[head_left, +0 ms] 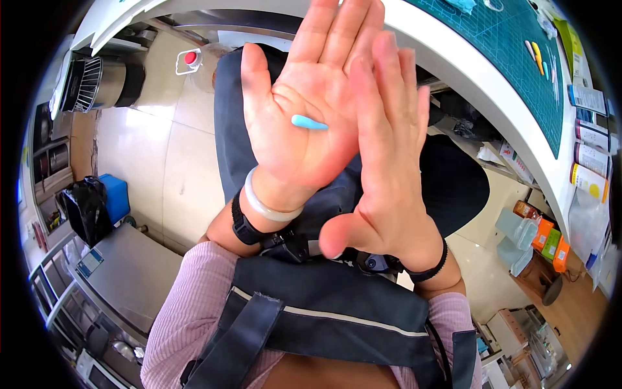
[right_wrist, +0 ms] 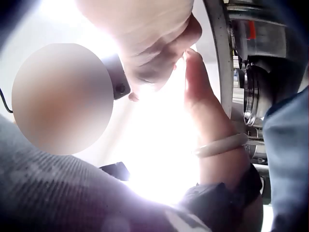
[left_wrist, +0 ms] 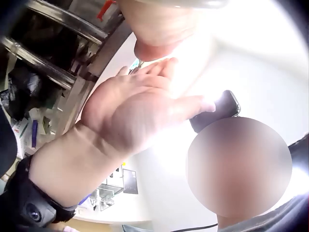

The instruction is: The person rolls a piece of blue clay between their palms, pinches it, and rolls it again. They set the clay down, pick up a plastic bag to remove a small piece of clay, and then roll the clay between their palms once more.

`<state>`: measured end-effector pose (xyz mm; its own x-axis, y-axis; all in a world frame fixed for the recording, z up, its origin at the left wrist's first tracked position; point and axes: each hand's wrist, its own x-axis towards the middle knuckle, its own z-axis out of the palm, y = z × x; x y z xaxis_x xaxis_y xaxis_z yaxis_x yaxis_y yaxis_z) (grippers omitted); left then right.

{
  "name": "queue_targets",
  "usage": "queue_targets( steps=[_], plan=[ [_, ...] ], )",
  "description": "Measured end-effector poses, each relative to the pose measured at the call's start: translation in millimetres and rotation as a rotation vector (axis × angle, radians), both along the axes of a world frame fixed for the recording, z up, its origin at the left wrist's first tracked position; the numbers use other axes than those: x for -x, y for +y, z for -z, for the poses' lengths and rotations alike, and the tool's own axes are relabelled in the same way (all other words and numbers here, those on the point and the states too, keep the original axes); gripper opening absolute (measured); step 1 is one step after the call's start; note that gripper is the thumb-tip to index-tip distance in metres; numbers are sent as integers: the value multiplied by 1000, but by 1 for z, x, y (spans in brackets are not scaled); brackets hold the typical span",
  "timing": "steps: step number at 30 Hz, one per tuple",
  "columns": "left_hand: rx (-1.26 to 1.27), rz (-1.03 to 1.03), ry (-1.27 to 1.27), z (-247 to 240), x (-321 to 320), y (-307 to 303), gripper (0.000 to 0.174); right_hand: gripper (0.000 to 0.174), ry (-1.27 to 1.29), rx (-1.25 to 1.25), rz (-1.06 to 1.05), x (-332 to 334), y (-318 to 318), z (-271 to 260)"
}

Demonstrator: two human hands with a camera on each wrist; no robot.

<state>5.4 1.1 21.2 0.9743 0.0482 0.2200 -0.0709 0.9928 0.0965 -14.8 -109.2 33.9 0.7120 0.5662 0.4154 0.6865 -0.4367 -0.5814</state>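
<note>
A small light-blue teardrop-shaped piece (head_left: 309,122) lies on the upturned palm of the left hand (head_left: 304,110), whose fingers are straight. The right hand (head_left: 389,149) is held edge-on beside it, fingers extended, its finger side overlapping the left hand's fingers; it holds nothing visible. In the left wrist view, the right hand (left_wrist: 130,111) shows its palm with the thumb out, near the left hand (left_wrist: 164,24). The right wrist view has the right hand (right_wrist: 145,38) close to the left hand (right_wrist: 200,82); the blue piece is hidden there.
A white curved table (head_left: 453,48) with a green cutting mat (head_left: 499,71) runs beyond the hands at upper right. On the mat lie several small coloured pieces, including an orange one (head_left: 538,58). Labelled packets stand along the right. A grey bench (head_left: 136,279) is at lower left.
</note>
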Motion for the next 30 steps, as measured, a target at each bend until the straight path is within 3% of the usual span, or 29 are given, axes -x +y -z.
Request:
queue_targets(
  steps=[4, 6, 8, 13, 15, 16, 18, 19, 20, 23, 24, 28, 30],
  plan=[
    [13, 5, -31, 1, -2, 1, 70, 110, -70, 181, 20, 9, 15, 3],
    [2, -29, -50, 1, -5, 8, 71, 98, -26, 219, -87, 22, 14, -3],
    [-4, -75, -67, 2, -8, 15, 71, 98, -16, 275, -168, 33, 12, -2],
    [20, -63, -74, -4, 2, -8, 72, 101, -140, 124, 43, 4, 18, 4],
    [-30, -105, -73, -3, 3, -7, 73, 101, -109, 191, -14, 10, 16, -2],
    [227, -75, -47, -21, 2, -7, 72, 100, -78, 262, -68, 15, 15, -6],
    [-764, -543, 377, -48, -8, -20, 71, 98, -17, 236, -144, 30, 12, -3],
    [-785, -591, 406, -49, -11, -22, 69, 98, -23, 228, -137, 31, 14, 0],
    [-785, -591, 411, -42, -8, -20, 69, 97, -27, 219, -127, 32, 15, 2],
    [29, -53, -20, -4, 6, -10, 69, 100, -95, 176, 13, 5, 18, -1],
    [97, -10, -89, -2, 4, -9, 70, 100, -97, 173, 13, 6, 18, -1],
    [-25, -47, -227, 2, -12, 14, 70, 102, 16, 254, -84, 25, 13, -2],
    [-74, -318, 107, -10, -9, 7, 70, 102, -3, 259, -64, 31, 14, 2]
  ],
)
